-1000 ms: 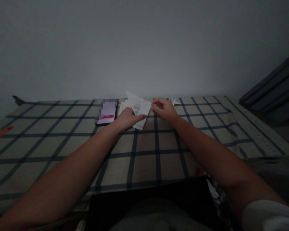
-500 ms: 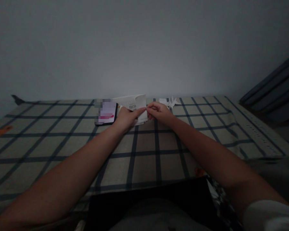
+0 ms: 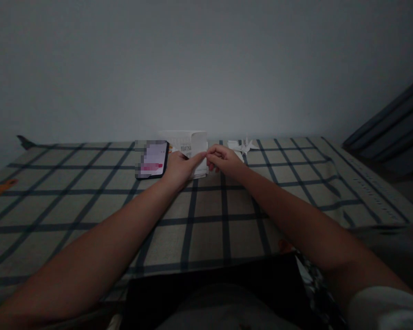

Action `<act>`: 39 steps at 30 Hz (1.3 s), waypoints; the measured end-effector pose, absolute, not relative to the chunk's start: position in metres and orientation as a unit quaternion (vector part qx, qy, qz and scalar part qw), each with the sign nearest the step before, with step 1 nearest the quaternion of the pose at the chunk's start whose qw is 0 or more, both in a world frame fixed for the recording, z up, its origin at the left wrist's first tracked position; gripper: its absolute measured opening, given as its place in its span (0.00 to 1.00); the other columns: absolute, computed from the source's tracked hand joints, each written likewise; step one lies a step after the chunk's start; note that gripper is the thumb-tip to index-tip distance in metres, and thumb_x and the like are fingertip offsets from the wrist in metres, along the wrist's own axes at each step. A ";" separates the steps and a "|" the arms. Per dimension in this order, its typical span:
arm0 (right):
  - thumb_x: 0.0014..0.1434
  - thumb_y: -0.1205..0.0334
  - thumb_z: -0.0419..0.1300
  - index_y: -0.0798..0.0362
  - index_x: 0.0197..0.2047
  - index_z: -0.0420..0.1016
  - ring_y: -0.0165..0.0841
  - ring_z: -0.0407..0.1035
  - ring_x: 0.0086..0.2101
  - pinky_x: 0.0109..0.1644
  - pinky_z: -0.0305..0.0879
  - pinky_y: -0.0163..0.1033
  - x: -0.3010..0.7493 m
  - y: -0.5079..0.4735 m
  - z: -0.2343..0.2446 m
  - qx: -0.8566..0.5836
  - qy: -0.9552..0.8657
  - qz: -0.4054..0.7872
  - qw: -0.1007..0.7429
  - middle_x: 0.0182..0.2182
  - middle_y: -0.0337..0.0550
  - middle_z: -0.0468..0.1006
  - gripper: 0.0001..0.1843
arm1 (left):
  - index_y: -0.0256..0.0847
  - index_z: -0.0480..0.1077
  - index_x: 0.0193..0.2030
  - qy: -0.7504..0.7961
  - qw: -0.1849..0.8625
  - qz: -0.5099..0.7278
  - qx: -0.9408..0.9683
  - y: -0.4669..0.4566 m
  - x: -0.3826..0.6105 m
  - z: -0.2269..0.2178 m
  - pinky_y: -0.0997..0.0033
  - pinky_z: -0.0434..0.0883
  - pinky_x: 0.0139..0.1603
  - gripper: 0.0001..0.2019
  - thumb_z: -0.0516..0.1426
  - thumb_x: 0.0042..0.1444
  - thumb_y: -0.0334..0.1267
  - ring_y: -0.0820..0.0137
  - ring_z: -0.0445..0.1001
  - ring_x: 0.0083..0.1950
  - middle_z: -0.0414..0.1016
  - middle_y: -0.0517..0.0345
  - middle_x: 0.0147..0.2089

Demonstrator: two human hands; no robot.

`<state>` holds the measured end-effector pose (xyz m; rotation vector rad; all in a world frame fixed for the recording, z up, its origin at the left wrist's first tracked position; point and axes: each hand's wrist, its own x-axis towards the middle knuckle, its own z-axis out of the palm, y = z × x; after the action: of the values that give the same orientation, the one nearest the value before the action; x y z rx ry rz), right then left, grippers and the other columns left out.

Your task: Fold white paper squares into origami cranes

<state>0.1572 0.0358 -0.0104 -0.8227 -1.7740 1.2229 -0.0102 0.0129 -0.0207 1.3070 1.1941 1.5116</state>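
A sheet of white paper [image 3: 198, 141] with print on it stands partly raised and folded over between my hands. My left hand [image 3: 183, 166] grips its near part, thumb stretched along the fold, other fingers hidden. Pinched at the paper's right edge is my right hand [image 3: 223, 159], its fingertips meeting my left thumb. Just left of my left hand lies a phone [image 3: 155, 160] with a lit screen. Beyond my right hand sits a white folded-paper shape [image 3: 247, 146] with pointed tips, next to some flat white paper [image 3: 233, 144].
A checked cloth [image 3: 206, 220] covers the table, which meets a plain wall [image 3: 206, 68]. An orange item [image 3: 0, 189] lies at the left edge, and a dark pointed object [image 3: 25, 142] is at the far left corner. Dark slatted panels [image 3: 392, 114] stand on the right.
Both hands have shifted slightly left along the paper's edge. The paper's raised top flap has swung a little left and stands more upright. The phone stays in place.
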 end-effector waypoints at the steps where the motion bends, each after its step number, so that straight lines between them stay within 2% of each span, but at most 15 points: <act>1: 0.63 0.61 0.57 0.53 0.37 0.68 0.25 0.69 0.26 0.27 0.62 0.30 0.156 0.035 -0.011 -0.328 -0.703 0.484 0.406 0.28 0.36 0.74 0.05 | 0.34 0.81 0.38 0.467 0.395 0.604 0.511 0.013 -0.010 -0.021 0.61 0.77 0.44 0.21 0.72 0.43 0.48 0.55 0.83 0.43 0.85 0.44 0.42; 6: 0.61 0.63 0.58 0.53 0.33 0.67 0.24 0.67 0.25 0.29 0.63 0.31 0.153 0.036 -0.016 -0.328 -0.706 0.490 0.392 0.25 0.33 0.72 0.05 | 0.35 0.81 0.42 0.432 0.415 0.647 0.472 0.018 -0.011 -0.021 0.61 0.77 0.49 0.22 0.72 0.43 0.48 0.56 0.82 0.46 0.84 0.44 0.47; 11: 0.55 0.69 0.59 0.53 0.35 0.67 0.24 0.67 0.24 0.29 0.63 0.31 0.152 0.037 -0.017 -0.327 -0.692 0.508 0.394 0.25 0.31 0.71 0.05 | 0.35 0.80 0.42 0.414 0.450 0.671 0.421 0.018 -0.009 -0.019 0.58 0.78 0.49 0.23 0.73 0.41 0.47 0.57 0.82 0.46 0.83 0.43 0.47; 15: 0.55 0.71 0.58 0.53 0.35 0.66 0.24 0.67 0.23 0.28 0.63 0.31 0.153 0.038 -0.015 -0.349 -0.684 0.506 0.393 0.24 0.31 0.72 0.06 | 0.36 0.79 0.42 0.391 0.465 0.679 0.412 0.015 -0.006 -0.015 0.60 0.78 0.50 0.23 0.73 0.41 0.46 0.59 0.82 0.46 0.83 0.45 0.48; 23: 0.56 0.71 0.59 0.53 0.36 0.68 0.25 0.67 0.22 0.27 0.63 0.30 0.158 0.042 -0.014 -0.390 -0.657 0.521 0.380 0.24 0.33 0.74 0.05 | 0.38 0.77 0.42 0.383 0.494 0.656 0.423 0.015 -0.007 -0.014 0.66 0.76 0.44 0.23 0.73 0.41 0.46 0.63 0.81 0.43 0.83 0.49 0.46; 27: 0.58 0.69 0.60 0.54 0.35 0.70 0.26 0.67 0.23 0.28 0.65 0.31 0.162 0.042 -0.007 -0.406 -0.643 0.520 0.389 0.23 0.36 0.75 0.02 | 0.40 0.76 0.45 0.412 0.494 0.649 0.407 0.015 -0.009 -0.013 0.69 0.74 0.42 0.24 0.73 0.42 0.47 0.64 0.80 0.46 0.82 0.50 0.49; 33: 0.61 0.66 0.59 0.54 0.32 0.69 0.25 0.67 0.24 0.27 0.64 0.30 0.165 0.043 -0.010 -0.389 -0.650 0.528 0.384 0.25 0.37 0.76 0.05 | 0.43 0.74 0.46 0.444 0.471 0.657 0.388 0.015 -0.011 -0.007 0.70 0.73 0.39 0.24 0.71 0.44 0.50 0.62 0.80 0.49 0.82 0.52 0.49; 36: 0.63 0.58 0.60 0.54 0.37 0.72 0.26 0.71 0.27 0.26 0.65 0.29 0.165 0.043 -0.014 -0.336 -0.672 0.543 0.377 0.29 0.38 0.77 0.08 | 0.43 0.75 0.46 0.432 0.485 0.658 0.382 0.015 -0.011 -0.006 0.71 0.72 0.38 0.25 0.72 0.43 0.48 0.64 0.80 0.47 0.82 0.53 0.48; 39: 0.60 0.55 0.64 0.54 0.38 0.74 0.26 0.72 0.28 0.27 0.66 0.29 0.164 0.045 -0.017 -0.304 -0.684 0.545 0.377 0.29 0.39 0.78 0.11 | 0.42 0.76 0.45 0.409 0.518 0.638 0.398 0.014 -0.011 -0.007 0.72 0.72 0.37 0.23 0.72 0.43 0.48 0.67 0.79 0.43 0.82 0.54 0.46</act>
<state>0.1642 0.0450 -0.0170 -0.7779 -1.7501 1.3945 -0.0112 0.0143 -0.0072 0.9545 0.9820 1.5304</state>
